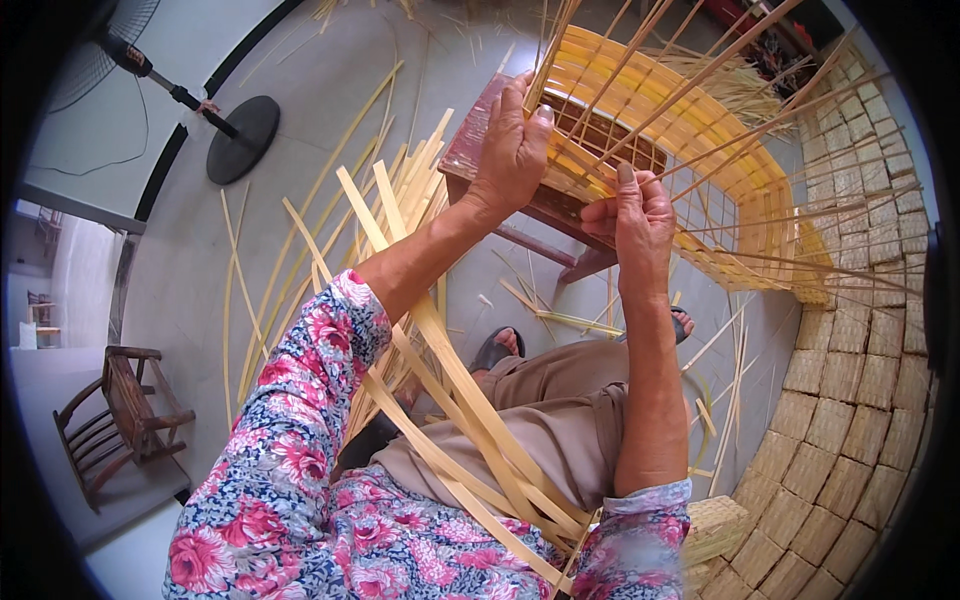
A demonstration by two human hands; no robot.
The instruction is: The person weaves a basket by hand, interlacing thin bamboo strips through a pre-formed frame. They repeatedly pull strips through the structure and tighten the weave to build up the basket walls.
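Note:
A half-woven bamboo basket [755, 142] with yellow strip walls and an open lattice base lies tilted on a dark red wooden stool [469, 146]. Long thin bamboo stakes fan out from it, up and to the right. My left hand [513, 150] is closed on the basket's left corner, fingers at the edge and thumb raised. Farther right along the same near wall, my right hand [642, 225] pinches the woven edge between thumb and fingers. Whether a separate strip is in that pinch is hidden. Several wide pale bamboo strips [455, 372] lie across my lap and under my left forearm.
Loose strips [268, 310] litter the grey floor, with more heaped behind the basket. Stacked woven blocks [848, 375] line the right side. At the left are a fan's round black base [243, 139] and a small wooden chair [135, 405].

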